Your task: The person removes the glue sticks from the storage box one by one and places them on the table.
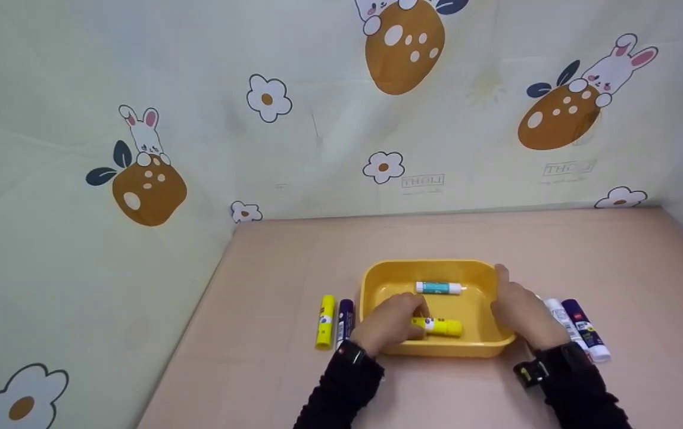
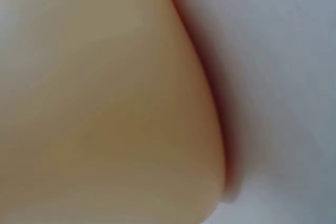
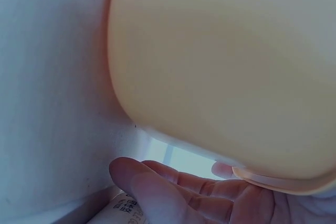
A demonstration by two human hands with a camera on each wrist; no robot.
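A yellow tray (image 1: 436, 350) stands on the table between both hands. My left hand (image 1: 390, 322) reaches over its left side, with curled fingers pinching the left end of a yellow glue stick (image 1: 447, 327) that lies inside. Farther back in the tray is a teal-and-white glue stick (image 1: 438, 288). At the right wall, my right hand (image 1: 523, 313) grips the tray's edge, one finger stretched toward the back corner. Seen from the right wrist, the fingers (image 3: 205, 198) lie along the tray's outside wall. The left wrist view holds only the tray wall and tabletop; that hand is hidden there.
Left of the tray lie another yellow glue stick (image 1: 325, 322) and a dark blue one (image 1: 345, 319). On the right, beside my wrist, are a white glue stick (image 1: 564, 322) and a dark blue one with a white cap (image 1: 585, 329). A printed cloth (image 1: 317, 155) hangs behind the table.
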